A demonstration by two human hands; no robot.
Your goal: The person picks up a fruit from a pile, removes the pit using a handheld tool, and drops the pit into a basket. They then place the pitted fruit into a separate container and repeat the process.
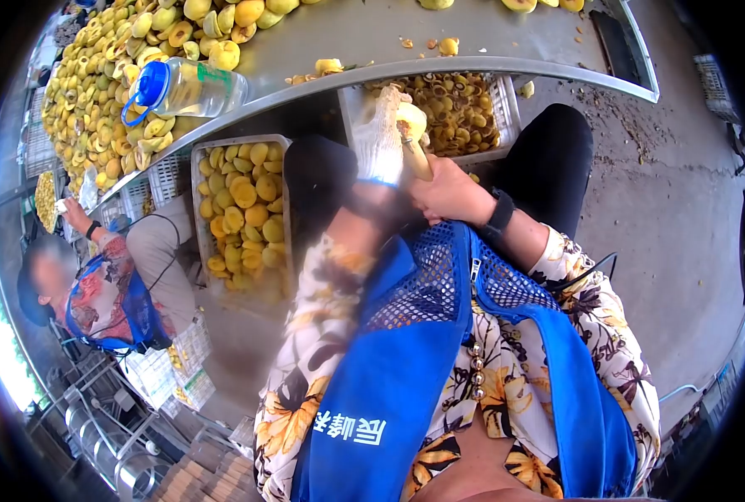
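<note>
My left hand (381, 138), in a white knit glove, is closed around a pale yellow peach (412, 120) in front of my knees. Bare and with a black band at the wrist, my right hand (456, 194) grips a short pitting tool (417, 157) by its pale handle. The tool's far end meets the peach; its tip is hidden. Just beyond both hands, under the table edge, sits a crate (506, 109) of cut peach pieces and scraps. Left of my left hand stands another crate (199, 180) filled with yellow peaches.
A metal table (347, 38) with a raised rim runs across the front, bearing a large heap of halved peaches (96, 92). A clear bottle (205, 88) with a blue lid lies near its rim. Another person (126, 284) sits at the left. Debris (632, 125) litters the floor at right.
</note>
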